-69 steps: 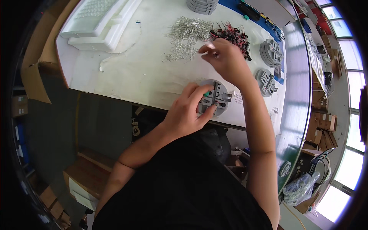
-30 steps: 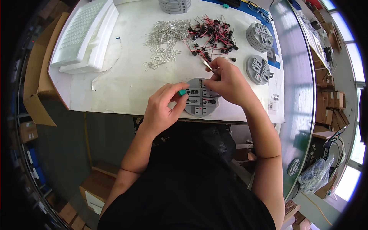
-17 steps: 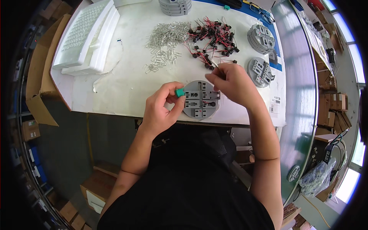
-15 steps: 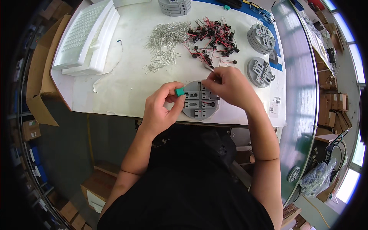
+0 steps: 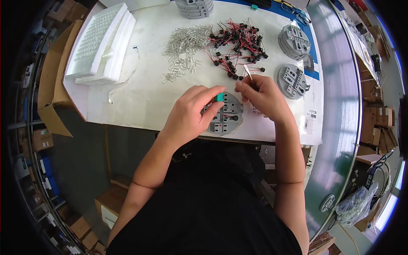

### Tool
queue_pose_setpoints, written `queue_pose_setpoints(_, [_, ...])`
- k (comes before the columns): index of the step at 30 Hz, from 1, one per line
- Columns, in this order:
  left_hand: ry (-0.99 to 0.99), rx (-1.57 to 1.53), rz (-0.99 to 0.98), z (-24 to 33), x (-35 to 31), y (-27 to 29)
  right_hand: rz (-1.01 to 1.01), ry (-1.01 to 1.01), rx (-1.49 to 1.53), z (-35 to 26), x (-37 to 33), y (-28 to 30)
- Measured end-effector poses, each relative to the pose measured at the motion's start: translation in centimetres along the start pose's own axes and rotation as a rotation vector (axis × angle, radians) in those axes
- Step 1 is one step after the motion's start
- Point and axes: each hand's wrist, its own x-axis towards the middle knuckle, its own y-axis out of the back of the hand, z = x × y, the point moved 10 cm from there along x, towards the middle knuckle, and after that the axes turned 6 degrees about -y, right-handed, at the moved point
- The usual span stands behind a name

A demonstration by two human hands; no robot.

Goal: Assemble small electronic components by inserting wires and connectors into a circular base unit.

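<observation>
A round grey plastic base (image 5: pixel 229 126) with raised slots lies near the front edge of the table, one small black round part (image 5: pixel 234 117) seated in it. Over its upper part, my left hand (image 5: pixel 191 109) pinches a small green block (image 5: pixel 219 97) between thumb and fingers. To the right of the base, my right hand (image 5: pixel 268 97) is closed on a thin tool with a pale, narrow tip (image 5: pixel 247 70) that points up and away; its exact kind cannot be made out. Part of the base is hidden by my left fingers.
Beyond my hands lie a heap of silver U-shaped wire pieces (image 5: pixel 187 44) and a tangle of black parts with red and black wires (image 5: pixel 240 42). More grey bases (image 5: pixel 293 80) sit at right, stacked ones (image 5: pixel 194 8) at the back. White foam trays (image 5: pixel 102 46) stand left.
My left hand has moved right with the green block, from the base's left edge to over its upper part. My right hand has moved right, off the base, its tool now pointing upward.
</observation>
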Motion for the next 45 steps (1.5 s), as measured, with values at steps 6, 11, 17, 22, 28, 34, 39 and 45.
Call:
queue_pose_setpoints(6, [0.052,0.035,0.012,-1.3,0.6,0.2,0.044,0.123,-0.327,-1.3,-0.3,-2.0])
queue_pose_setpoints(11, [0.108,-0.014,0.1,-3.5,-1.1,-0.8,-0.046,0.087,-0.459,-1.6,0.7,-3.3])
queue_pose_setpoints(17, [0.084,0.022,0.132,-3.2,-1.2,-0.9,-0.111,0.071,-0.359,-1.3,0.5,-3.4])
queue_pose_setpoints(22, [-0.017,0.086,0.175,-2.5,-1.1,-0.8,0.01,0.127,-0.497,-2.4,-0.4,-3.6])
queue_pose_setpoints(28, [-0.074,0.109,0.2,-2.0,-1.2,-0.6,0.067,0.18,-0.594,-3.1,-0.5,-4.1])
queue_pose_setpoints(34, [-0.079,0.077,0.203,-2.1,-1.2,-0.5,-0.042,0.138,-0.408,-1.6,-0.1,-3.6])
queue_pose_setpoints(39, [0.03,-0.081,0.159,-3.2,-1.4,-0.2,-0.009,0.033,-0.154,-1.2,-0.7,-1.5])
queue_pose_setpoints(45, [-0.022,-0.006,0.049,-1.1,-0.4,0.2,-0.047,-0.143,0.108,1.8,-1.9,-0.5])
